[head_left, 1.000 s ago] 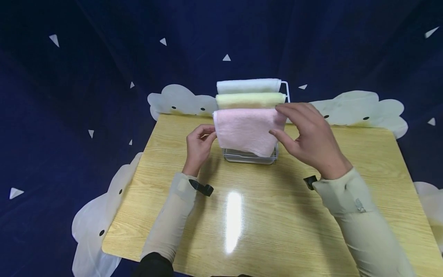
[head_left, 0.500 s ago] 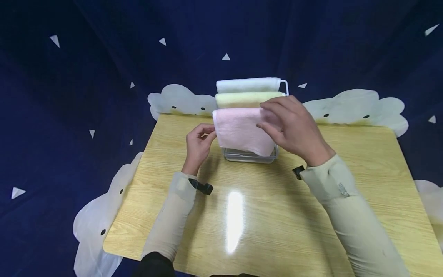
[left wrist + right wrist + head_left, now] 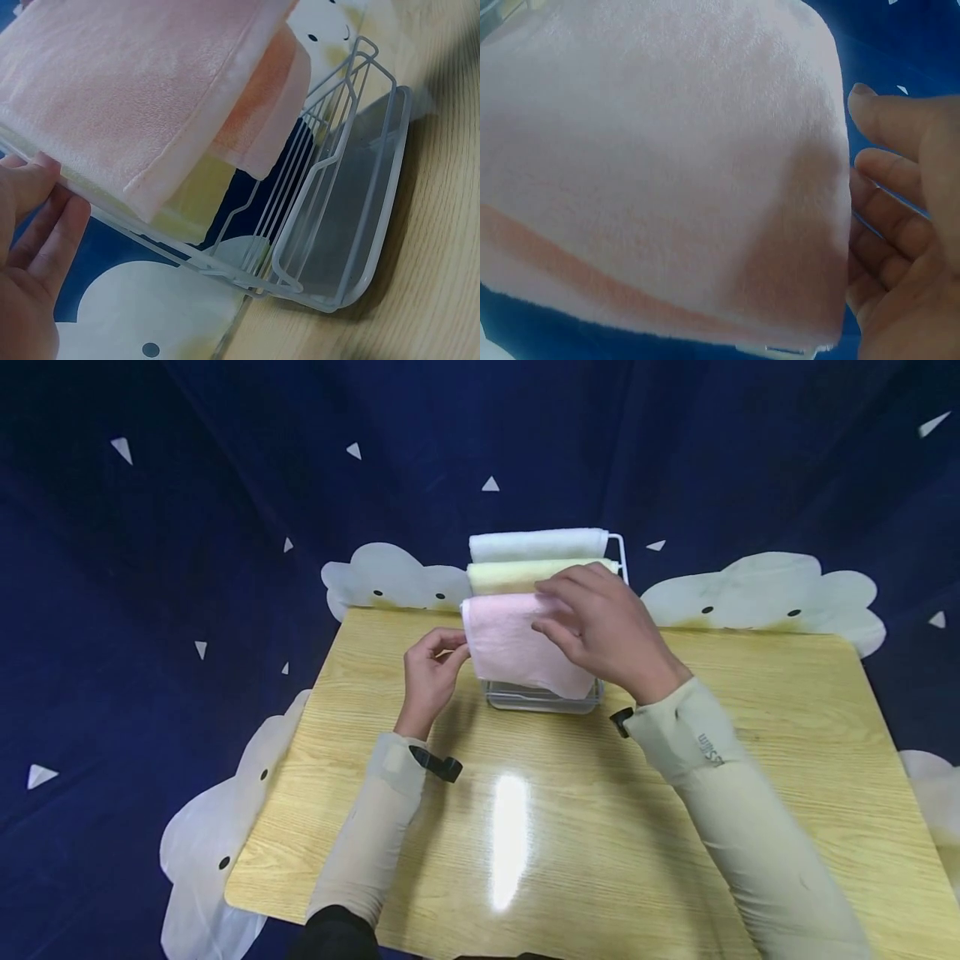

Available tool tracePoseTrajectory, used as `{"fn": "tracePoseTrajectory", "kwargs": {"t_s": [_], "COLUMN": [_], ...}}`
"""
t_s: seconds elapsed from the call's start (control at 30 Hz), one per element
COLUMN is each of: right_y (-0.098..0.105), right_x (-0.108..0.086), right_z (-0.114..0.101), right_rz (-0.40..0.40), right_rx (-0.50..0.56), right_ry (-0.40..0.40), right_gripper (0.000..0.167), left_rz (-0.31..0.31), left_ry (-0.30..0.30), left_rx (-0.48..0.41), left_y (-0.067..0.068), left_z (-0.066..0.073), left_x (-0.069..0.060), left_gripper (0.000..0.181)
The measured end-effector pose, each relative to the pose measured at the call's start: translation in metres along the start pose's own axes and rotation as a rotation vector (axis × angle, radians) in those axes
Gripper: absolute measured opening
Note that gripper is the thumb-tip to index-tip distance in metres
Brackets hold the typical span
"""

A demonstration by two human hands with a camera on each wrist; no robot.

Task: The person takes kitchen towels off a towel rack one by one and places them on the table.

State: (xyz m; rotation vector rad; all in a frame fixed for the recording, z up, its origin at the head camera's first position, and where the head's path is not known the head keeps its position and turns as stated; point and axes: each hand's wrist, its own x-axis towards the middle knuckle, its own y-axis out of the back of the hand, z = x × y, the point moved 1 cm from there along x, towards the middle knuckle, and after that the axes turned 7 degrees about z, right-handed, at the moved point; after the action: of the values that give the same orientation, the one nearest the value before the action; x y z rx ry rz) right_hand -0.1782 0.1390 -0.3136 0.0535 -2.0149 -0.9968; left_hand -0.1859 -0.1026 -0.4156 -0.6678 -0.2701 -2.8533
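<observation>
A pink towel hangs folded over the front bar of a white wire rack. Behind it hang a pale yellow towel and a whitish towel. My left hand is at the pink towel's left edge, its thumb and fingertips pinching the rack's side wire. My right hand is at the top fold of the pink towel, right of its middle, fingers bent and thumb apart. Nothing is pinched between them in the right wrist view, where some fingertips lie at the towel's edge.
The rack stands over a shallow grey-white tray at the back of a wooden table. White cloud cutouts line the table's back and left edges. A dark blue curtain with white triangles hangs behind.
My right hand has moved left along the top of the pink towel from its right end. The left hand has stayed at the rack's left side.
</observation>
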Motion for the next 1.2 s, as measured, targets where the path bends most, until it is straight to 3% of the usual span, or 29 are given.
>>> {"fn": "tracePoseTrajectory", "kwargs": {"t_s": [0.33,0.63,1.2], "right_y": [-0.005,-0.007,-0.009], "right_x": [0.007,0.010,0.009], "right_z": [-0.005,-0.006,-0.002], "right_rz": [-0.064,-0.063,-0.072], "right_rx": [-0.092,-0.142,-0.199], "right_ry": [-0.025,-0.021,-0.033], "right_gripper": [0.036,0.032,0.022], "left_rz": [-0.018,-0.016,-0.035], "left_ry": [-0.013,0.010,0.013], "left_rx": [-0.020,-0.009,-0.002], "left_y": [0.001,-0.001,0.002], "left_z": [0.001,-0.033,-0.034], "left_x": [0.001,0.004,0.007], "left_gripper": [0.012,0.013,0.011]}}
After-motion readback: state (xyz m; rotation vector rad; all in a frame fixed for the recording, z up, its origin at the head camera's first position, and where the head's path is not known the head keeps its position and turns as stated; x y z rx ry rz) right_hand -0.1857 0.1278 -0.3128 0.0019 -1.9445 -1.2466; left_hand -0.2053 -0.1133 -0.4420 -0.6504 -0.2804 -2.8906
